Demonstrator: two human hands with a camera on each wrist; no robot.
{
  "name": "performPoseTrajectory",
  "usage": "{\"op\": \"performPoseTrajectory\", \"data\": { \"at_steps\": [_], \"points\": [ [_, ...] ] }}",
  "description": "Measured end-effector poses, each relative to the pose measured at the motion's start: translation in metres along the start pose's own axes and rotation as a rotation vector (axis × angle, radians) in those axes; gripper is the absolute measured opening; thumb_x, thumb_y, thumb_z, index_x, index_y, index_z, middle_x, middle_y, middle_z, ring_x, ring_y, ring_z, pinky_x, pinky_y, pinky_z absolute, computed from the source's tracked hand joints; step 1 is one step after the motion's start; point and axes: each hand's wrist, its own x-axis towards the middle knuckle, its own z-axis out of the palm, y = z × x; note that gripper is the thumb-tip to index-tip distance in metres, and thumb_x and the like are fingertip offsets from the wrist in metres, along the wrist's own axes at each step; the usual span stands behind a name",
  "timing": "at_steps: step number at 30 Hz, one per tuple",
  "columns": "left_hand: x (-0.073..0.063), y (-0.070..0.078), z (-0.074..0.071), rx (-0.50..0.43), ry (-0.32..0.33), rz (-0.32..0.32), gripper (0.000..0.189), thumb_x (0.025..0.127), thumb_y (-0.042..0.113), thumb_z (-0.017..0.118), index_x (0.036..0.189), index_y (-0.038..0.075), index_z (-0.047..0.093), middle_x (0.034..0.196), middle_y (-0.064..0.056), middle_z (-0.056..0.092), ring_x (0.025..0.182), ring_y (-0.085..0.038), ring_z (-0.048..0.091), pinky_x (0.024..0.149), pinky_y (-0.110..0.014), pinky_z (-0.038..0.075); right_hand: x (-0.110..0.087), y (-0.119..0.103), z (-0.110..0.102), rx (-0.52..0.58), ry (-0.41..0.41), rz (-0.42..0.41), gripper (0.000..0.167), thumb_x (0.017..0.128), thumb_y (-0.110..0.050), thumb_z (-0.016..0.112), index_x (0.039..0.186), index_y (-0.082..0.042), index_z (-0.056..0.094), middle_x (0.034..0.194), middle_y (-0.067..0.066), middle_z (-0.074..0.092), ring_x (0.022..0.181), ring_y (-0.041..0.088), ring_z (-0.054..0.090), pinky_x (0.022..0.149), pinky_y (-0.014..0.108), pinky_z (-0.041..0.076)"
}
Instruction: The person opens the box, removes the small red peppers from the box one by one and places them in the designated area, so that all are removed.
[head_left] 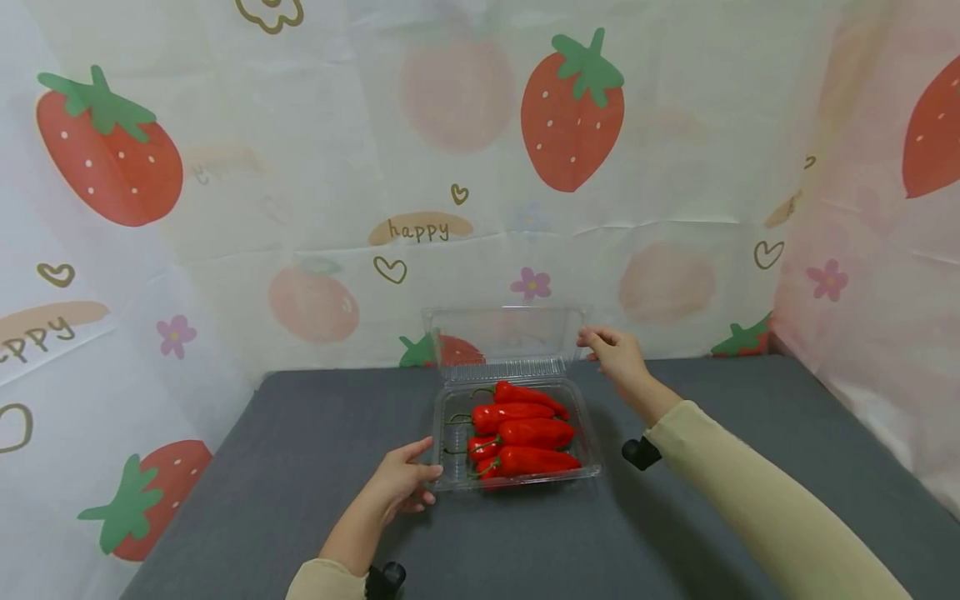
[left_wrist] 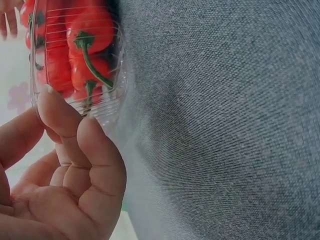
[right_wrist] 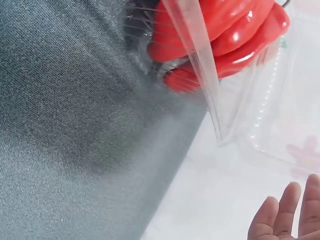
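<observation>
A clear plastic clamshell box sits on the table with its hinged lid raised at the back. Several red peppers with green stems lie side by side in its base, stems mostly toward the left. At the box's left front corner, my left hand pinches the rim; the left wrist view has its fingertips right at the plastic edge. My right hand pinches the right edge of the lid. In the right wrist view only a few of its fingers show, and the pinch is out of frame.
The grey cloth-covered table runs back to a hanging fabric backdrop printed with strawberries and flowers, which also closes off both sides. Black wrist cameras show below the left hand and at the right sleeve.
</observation>
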Motion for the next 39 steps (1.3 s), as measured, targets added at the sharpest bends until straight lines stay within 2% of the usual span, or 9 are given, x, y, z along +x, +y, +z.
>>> {"op": "performPoseTrajectory", "data": {
  "at_steps": [9,15,21,24,27,34,39],
  "points": [
    [0.0,0.0,0.0,-0.014,-0.005,0.001,0.059,0.092,0.001,0.061,0.146,-0.002,0.038,0.094,-0.013,0.065,0.047,-0.011,0.053,0.047,-0.025,0.045,0.003,0.012,0.007,0.006,0.015,0.038,0.047,0.101,-0.034,0.052,0.129,0.003,0.06,0.122,0.018,0.062,0.081,0.01,0.054,0.064,0.023,0.044],
    [0.0,0.0,0.001,-0.004,0.005,0.0,0.059,0.092,0.001,0.061,0.146,-0.002,0.039,0.093,-0.012,0.065,0.047,-0.011,0.053,0.047,-0.026,0.045,0.003,0.019,0.009,0.025,0.026,0.028,0.047,0.101,-0.033,0.052,0.128,0.004,0.059,0.121,0.019,0.061,0.079,0.01,0.054,0.059,0.021,0.042],
    [-0.001,0.001,0.001,-0.004,0.003,-0.007,0.059,0.092,0.002,0.062,0.146,-0.002,0.038,0.093,-0.013,0.065,0.047,-0.011,0.053,0.048,-0.026,0.045,0.004,0.026,0.011,0.038,0.019,0.025,0.045,0.102,-0.031,0.05,0.128,0.004,0.06,0.116,0.014,0.063,0.079,0.012,0.054,0.06,0.023,0.042],
    [-0.001,0.001,0.001,-0.006,0.001,-0.006,0.059,0.092,0.002,0.062,0.146,-0.002,0.038,0.093,-0.014,0.064,0.047,-0.011,0.053,0.048,-0.026,0.045,0.005,0.028,0.012,0.049,0.028,0.037,0.044,0.103,-0.031,0.049,0.128,0.004,0.06,0.114,0.013,0.064,0.082,0.018,0.055,0.062,0.026,0.043],
    [-0.002,0.001,0.001,-0.008,0.0,-0.004,0.059,0.092,0.001,0.061,0.146,-0.003,0.038,0.093,-0.014,0.064,0.047,-0.011,0.053,0.048,-0.026,0.045,0.006,0.029,0.014,0.049,0.034,0.055,0.045,0.102,-0.032,0.05,0.127,0.003,0.061,0.118,0.016,0.062,0.09,0.023,0.057,0.065,0.029,0.045],
    [-0.002,0.002,0.0,-0.001,0.007,-0.009,0.059,0.092,0.001,0.062,0.146,-0.003,0.038,0.091,-0.013,0.064,0.047,-0.011,0.053,0.048,-0.026,0.044,0.009,0.033,0.018,0.058,0.033,0.077,0.046,0.102,-0.033,0.051,0.127,0.004,0.06,0.126,0.02,0.058,0.099,0.027,0.057,0.069,0.03,0.046],
    [-0.002,0.002,0.0,-0.001,0.006,-0.004,0.059,0.092,0.001,0.062,0.145,-0.003,0.039,0.091,-0.014,0.065,0.046,-0.011,0.053,0.048,-0.025,0.044,0.012,0.032,0.02,0.087,0.04,0.116,0.045,0.102,-0.031,0.051,0.13,0.003,0.058,0.123,0.018,0.06,0.106,0.031,0.056,0.079,0.035,0.046]
  ]
}}
